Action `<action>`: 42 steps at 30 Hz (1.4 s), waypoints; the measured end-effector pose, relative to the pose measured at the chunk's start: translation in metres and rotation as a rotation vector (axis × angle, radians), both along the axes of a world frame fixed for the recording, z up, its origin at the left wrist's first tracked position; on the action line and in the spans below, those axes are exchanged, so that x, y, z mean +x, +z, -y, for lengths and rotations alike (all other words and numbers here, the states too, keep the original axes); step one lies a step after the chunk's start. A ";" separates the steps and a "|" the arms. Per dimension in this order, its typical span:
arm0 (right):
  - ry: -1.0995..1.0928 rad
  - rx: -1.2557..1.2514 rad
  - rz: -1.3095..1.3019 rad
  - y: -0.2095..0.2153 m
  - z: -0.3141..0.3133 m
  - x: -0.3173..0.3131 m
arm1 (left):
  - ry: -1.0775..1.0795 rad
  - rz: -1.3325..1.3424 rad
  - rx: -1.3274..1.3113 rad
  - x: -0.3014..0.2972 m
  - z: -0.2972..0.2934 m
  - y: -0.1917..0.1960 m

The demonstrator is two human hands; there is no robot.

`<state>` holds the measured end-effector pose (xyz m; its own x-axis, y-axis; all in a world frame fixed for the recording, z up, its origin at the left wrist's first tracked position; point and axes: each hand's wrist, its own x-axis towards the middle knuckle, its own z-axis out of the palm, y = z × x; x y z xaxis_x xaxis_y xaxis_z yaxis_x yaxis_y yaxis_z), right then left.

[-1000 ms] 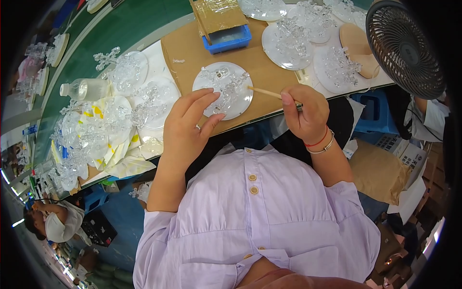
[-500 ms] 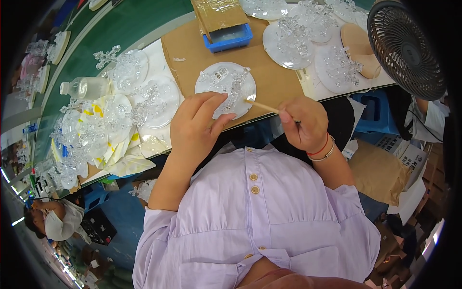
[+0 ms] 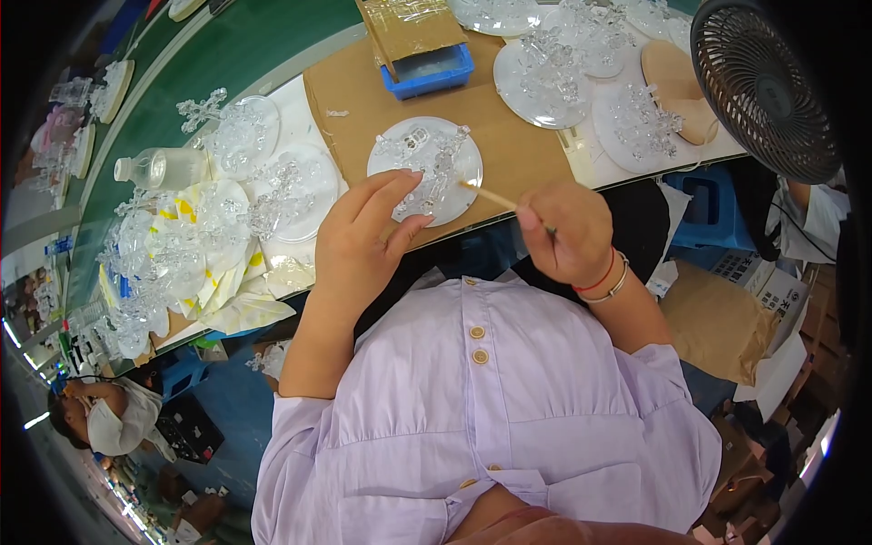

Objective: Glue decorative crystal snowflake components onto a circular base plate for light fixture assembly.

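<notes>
A round clear-white disc [image 3: 461,203] with transparent plastic pieces on it lies on the brown cardboard before me. My left hand [image 3: 363,232] is at its near left edge, thumb and fingers spread apart over the rim; whether they press on it I cannot tell. Closed round a thin wooden stick [image 3: 491,196], my right hand [image 3: 565,232] is just right of the disc. The stick's darker tip points left, over the disc's right side; contact with the pieces is too small to make out.
Cardboard [image 3: 518,154] covers the middle of the table. Beyond the disc is a blue bin [image 3: 431,84] under a cardboard box [image 3: 413,32]. Similar discs with clear pieces crowd both sides. A plastic bottle [image 3: 168,169] lies left; a black fan [image 3: 767,91] stands right.
My right hand and the stick have shifted slightly left. My left hand has moved a little left, and the disc stays in place.
</notes>
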<state>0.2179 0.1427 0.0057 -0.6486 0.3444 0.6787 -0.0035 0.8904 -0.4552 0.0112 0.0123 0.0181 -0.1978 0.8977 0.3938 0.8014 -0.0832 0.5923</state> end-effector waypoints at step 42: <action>-0.031 0.018 -0.001 0.002 -0.004 0.012 | 0.052 -0.060 0.082 0.020 -0.015 -0.014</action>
<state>0.2296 0.1471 0.0078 -0.6375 0.3515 0.6855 0.0235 0.8983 -0.4387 0.0308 0.0275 0.0039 -0.2176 0.8510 0.4779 0.8397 -0.0864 0.5362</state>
